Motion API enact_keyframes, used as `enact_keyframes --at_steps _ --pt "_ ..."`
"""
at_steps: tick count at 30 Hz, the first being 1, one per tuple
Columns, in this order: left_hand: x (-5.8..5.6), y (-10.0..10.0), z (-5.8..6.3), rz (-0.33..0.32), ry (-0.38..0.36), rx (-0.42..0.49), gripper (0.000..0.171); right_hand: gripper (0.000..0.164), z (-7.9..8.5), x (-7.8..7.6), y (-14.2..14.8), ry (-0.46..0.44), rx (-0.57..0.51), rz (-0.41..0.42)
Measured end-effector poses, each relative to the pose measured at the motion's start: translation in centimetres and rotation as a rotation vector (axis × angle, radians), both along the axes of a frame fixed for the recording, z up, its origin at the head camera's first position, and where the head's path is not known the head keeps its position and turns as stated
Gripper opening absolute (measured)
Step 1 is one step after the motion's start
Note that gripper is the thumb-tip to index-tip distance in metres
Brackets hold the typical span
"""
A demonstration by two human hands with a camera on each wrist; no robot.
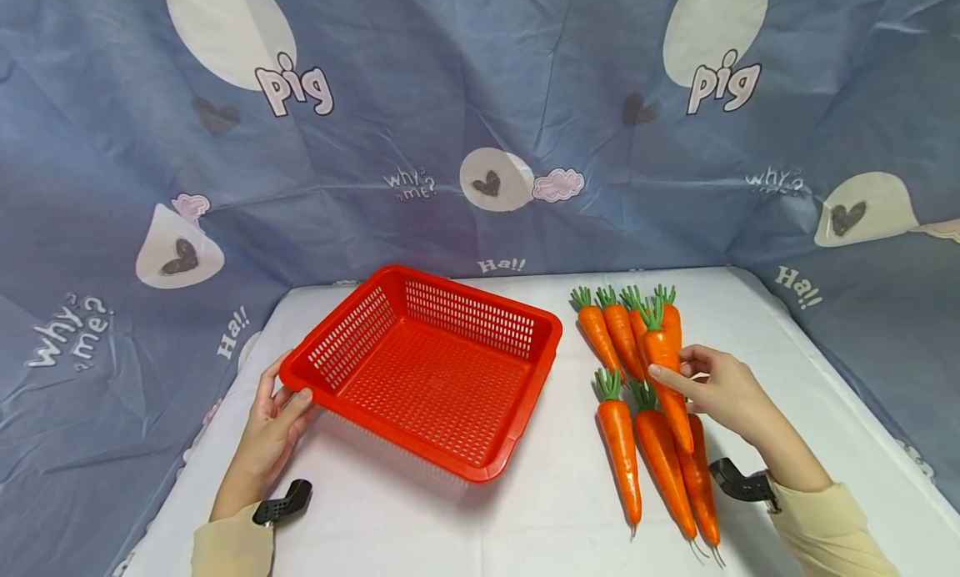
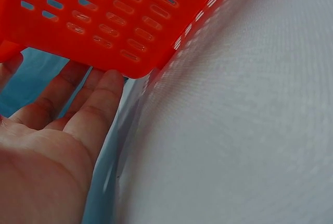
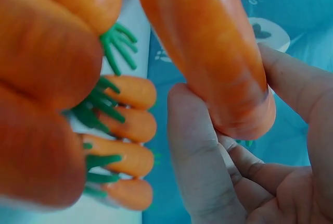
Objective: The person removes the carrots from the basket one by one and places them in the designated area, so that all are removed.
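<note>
A red plastic basket with slotted walls stands to the left of the middle, its inside bare. My left hand grips its near left corner, thumb over the rim. In the left wrist view, fingers reach up to the basket's underside at that corner. On the right, my right hand pinches a carrot between thumb and fingers, green top pointing away. This carrot is held above other carrots, which overlap behind it in the head view.
A back row of carrots and a front group with a carrot at its left lie on the white tablecloth. A blue printed curtain rises behind and at both sides. A black camera strap sits on each wrist.
</note>
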State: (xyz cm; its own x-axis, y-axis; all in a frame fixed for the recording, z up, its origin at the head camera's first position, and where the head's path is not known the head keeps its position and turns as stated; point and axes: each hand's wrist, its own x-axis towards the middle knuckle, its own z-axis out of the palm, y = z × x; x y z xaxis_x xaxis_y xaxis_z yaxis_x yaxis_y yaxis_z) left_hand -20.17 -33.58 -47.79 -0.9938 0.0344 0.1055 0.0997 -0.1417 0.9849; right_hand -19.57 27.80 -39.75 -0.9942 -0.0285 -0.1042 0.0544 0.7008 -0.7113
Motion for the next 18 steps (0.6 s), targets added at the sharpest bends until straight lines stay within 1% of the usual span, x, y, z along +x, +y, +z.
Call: enact_keyframes --at_steps 4,10,18 --pt "-0.1 0.0 -0.1 -0.006 0.006 0.014 0.070 0.065 -0.5 0.5 0.9 -0.009 0.013 -0.020" --pt "-0.2 0.0 -0.1 -0.011 0.010 0.020 0.070 0.064 -1.3 1.3 2.5 -0.041 0.001 -0.049" --pt "-0.1 0.0 0.0 0.000 -0.009 0.003 0.070 0.067 -2.3 2.1 4.3 -0.071 0.057 -0.082"
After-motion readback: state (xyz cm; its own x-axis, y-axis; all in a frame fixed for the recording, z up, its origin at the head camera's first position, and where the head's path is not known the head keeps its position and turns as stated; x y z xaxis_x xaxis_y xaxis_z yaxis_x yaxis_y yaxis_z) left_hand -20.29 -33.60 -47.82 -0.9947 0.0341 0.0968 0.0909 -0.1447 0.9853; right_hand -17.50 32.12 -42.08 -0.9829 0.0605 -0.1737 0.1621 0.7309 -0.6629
